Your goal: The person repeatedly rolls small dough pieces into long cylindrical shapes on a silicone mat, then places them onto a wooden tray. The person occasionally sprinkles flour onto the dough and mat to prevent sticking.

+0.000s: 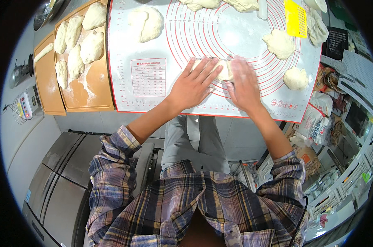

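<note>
A piece of pale dough [225,71] lies on the silicone pastry mat [149,49], partly hidden under both hands. My left hand [194,81] rests flat across its left part, fingers spread and pointing up and to the right. At its right end my right hand [244,80] presses with the palm down, thumb apart from the slightly blurred fingers. Neither hand is curled around the dough. To the right sit a flattened dough piece [279,44] and a rounder dough piece [295,78]. A large folded dough lump [146,24] lies at the mat's upper left.
Several dough pieces rest on a floured tan board [90,89]; a thin dough strip [44,52] is on the tan board [47,83] beside it. A yellow dough scraper [294,18], a translucent rod [262,9] and a crumpled cloth [317,27] lie along the far right.
</note>
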`<act>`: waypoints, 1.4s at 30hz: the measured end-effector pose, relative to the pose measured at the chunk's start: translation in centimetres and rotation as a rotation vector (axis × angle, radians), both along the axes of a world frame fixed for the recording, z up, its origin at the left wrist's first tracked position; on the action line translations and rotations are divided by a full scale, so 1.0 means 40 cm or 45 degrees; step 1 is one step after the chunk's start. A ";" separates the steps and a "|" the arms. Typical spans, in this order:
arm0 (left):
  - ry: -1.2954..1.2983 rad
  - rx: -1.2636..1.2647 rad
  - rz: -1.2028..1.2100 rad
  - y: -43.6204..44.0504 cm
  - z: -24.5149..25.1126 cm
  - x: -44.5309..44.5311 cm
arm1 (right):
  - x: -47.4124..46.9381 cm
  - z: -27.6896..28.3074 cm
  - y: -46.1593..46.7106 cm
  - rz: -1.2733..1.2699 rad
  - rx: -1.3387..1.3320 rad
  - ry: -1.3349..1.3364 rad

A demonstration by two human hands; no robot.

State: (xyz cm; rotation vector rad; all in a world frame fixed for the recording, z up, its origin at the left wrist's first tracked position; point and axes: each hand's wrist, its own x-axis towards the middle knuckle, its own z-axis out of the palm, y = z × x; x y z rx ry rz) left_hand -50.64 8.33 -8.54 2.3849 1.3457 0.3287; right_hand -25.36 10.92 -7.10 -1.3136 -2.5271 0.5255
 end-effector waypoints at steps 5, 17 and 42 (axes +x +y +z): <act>0.062 -0.069 0.143 -0.006 0.039 -0.040 | 0.017 0.002 -0.051 -0.042 -0.029 -0.128; -0.357 -0.001 0.513 -0.016 0.038 0.003 | -0.060 0.032 -0.021 -0.284 -0.217 0.274; -0.116 -0.489 0.688 0.024 0.108 0.020 | -0.070 0.112 0.056 -0.490 -0.534 -0.044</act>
